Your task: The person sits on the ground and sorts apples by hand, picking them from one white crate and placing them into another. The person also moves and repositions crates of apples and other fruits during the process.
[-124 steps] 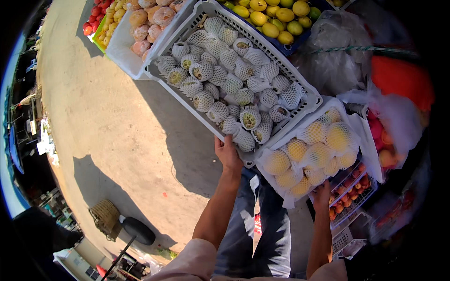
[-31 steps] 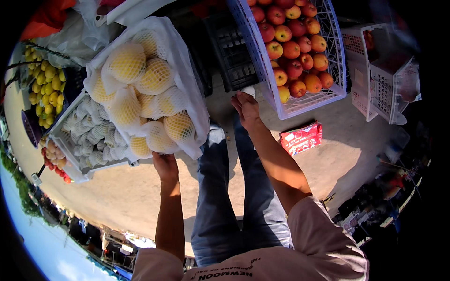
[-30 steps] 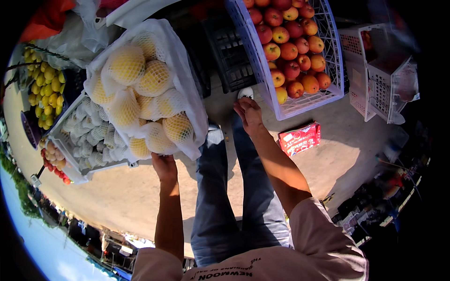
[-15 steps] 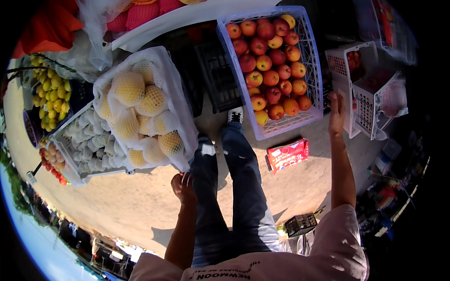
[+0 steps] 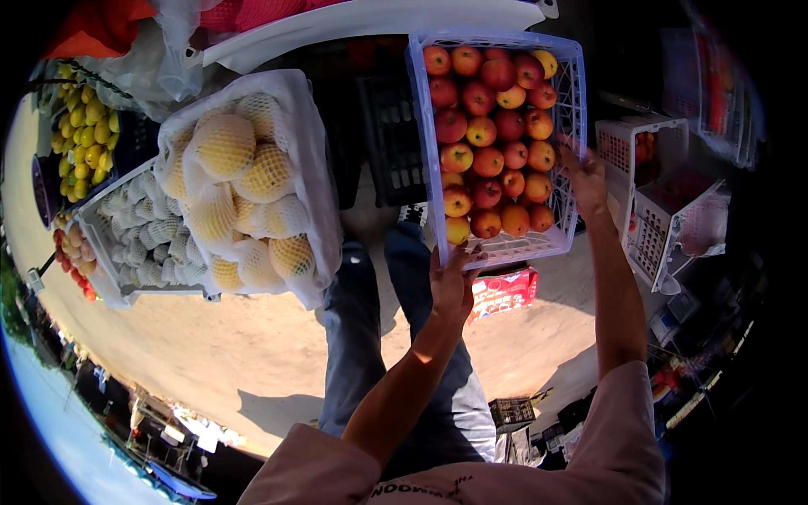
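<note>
A pale violet plastic crate (image 5: 513, 252) filled with red and yellow apples (image 5: 486, 162) is in front of me, a little right of the middle. My left hand (image 5: 453, 282) grips its near rim by the left corner, with the fingers partly hidden. On the right side, the fingers of my right hand (image 5: 587, 181) hook over the crate's rim, next to the apples. A red and white packet (image 5: 503, 295) lies on the ground just beyond the near rim, partly covered by the crate.
To the left stands a white-lined crate of large yellow fruit in foam nets (image 5: 225, 147). Beside it are a crate of smaller netted fruit (image 5: 151, 227) and yellow oval fruit (image 5: 87, 126). A black crate (image 5: 391, 139) sits left of the apples; white baskets (image 5: 665, 219) stand right.
My left hand has moved right and up to the near rim. My right hand has come left onto the crate's side. The apple crate has turned straighter and shifted slightly nearer.
</note>
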